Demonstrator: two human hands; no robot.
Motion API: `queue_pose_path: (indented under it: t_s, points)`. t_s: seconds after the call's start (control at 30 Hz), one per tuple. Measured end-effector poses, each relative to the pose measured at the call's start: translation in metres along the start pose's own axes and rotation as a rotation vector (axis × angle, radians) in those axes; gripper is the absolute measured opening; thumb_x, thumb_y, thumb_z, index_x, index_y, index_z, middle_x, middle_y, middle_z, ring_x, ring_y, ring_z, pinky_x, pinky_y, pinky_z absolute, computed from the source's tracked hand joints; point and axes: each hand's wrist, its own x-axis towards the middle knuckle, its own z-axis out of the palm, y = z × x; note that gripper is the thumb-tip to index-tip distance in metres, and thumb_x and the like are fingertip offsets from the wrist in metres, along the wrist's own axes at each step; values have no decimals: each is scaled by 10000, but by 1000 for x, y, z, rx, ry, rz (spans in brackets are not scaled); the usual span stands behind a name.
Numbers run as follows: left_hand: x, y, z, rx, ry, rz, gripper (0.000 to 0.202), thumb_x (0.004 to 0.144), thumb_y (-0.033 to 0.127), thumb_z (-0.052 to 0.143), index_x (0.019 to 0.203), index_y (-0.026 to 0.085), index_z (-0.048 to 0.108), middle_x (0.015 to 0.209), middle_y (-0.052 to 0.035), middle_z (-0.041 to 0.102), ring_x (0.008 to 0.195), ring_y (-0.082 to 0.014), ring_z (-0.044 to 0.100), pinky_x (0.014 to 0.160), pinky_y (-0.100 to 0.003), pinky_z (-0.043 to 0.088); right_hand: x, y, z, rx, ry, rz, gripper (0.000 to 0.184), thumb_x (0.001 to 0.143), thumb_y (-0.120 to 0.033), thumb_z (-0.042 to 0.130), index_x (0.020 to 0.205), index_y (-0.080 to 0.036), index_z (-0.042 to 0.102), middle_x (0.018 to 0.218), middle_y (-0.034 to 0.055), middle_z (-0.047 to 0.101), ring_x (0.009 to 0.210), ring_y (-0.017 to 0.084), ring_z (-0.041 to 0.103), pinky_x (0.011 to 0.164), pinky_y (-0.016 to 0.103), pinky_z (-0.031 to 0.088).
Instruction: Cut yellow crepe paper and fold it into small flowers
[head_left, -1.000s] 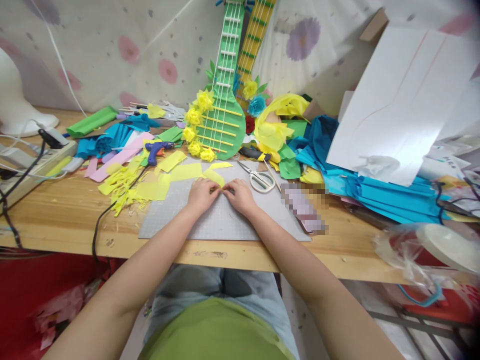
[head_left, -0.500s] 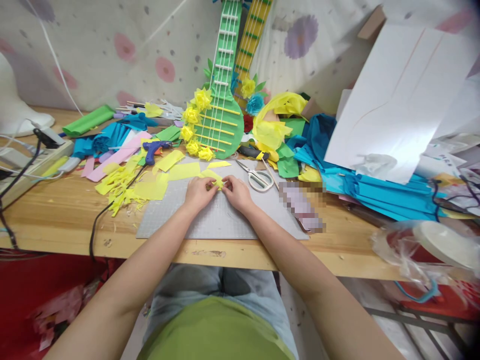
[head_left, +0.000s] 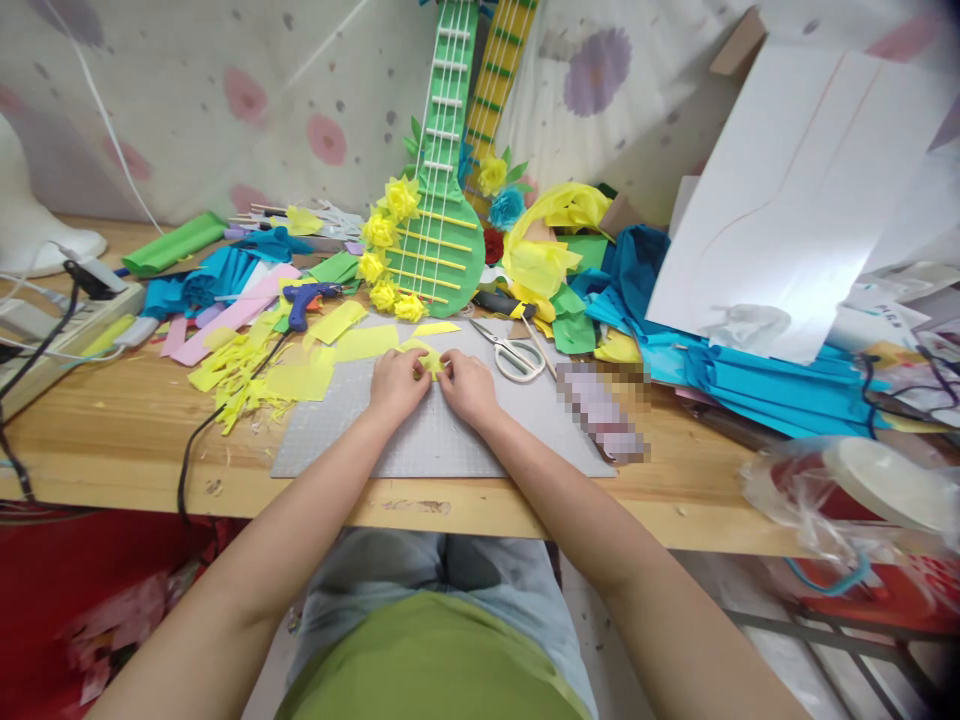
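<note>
A small piece of yellow crepe paper (head_left: 430, 360) is pinched between my two hands over the grey cutting mat (head_left: 442, 440). My left hand (head_left: 399, 385) grips its left side with thumb and fingers closed. On the right side, my right hand (head_left: 466, 385) is closed on the same piece, close beside the left. My fingers partly cover the paper. Flat yellow paper pieces (head_left: 366, 343) lie just beyond and left of my left hand. White-handled scissors (head_left: 517, 360) rest to the right of my right hand, blades pointing away to the left.
A green paper lute (head_left: 442, 250) with yellow flowers leans at the back, a yellow one (head_left: 499, 80) behind it. The blue glue gun (head_left: 304, 300) lies left, its black cord crossing the wooden table (head_left: 150, 420). Blue paper (head_left: 772, 385) and a white board (head_left: 780, 200) stand right.
Both hands keep hold of the yellow paper and have shifted only slightly, the fingertips turning inward on it. The whole view has moved a little.
</note>
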Motion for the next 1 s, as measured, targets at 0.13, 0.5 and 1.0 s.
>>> queue_pose_path:
  t_s: [0.13, 0.5, 1.0]
  points:
    - [0, 0, -1, 10, -2, 10, 322, 733, 238, 540, 1047, 202, 601, 797, -20, 671, 891, -233, 521, 796, -348, 373, 0, 1, 0, -16, -2, -29, 208, 802, -224, 496, 1003, -197, 539, 892, 50, 650, 851, 203, 533, 745, 313, 362]
    - [0, -1, 0, 97, -54, 93, 135, 762, 232, 494, 784, 227, 627, 809, -42, 640, 873, -235, 474, 778, -361, 353, -1, 0, 3, -86, -19, -54, 170, 841, -237, 430, 926, -209, 574, 929, 71, 616, 897, 214, 508, 763, 329, 355]
    - [0, -6, 1, 95, -40, 12, 216, 713, 180, 504, 797, 273, 679, 915, -62, 598, 967, -262, 446, 808, -416, 331, -2, 0, 5, -105, -28, -42, 198, 822, -186, 413, 935, -182, 576, 952, 91, 602, 914, 226, 501, 787, 346, 360]
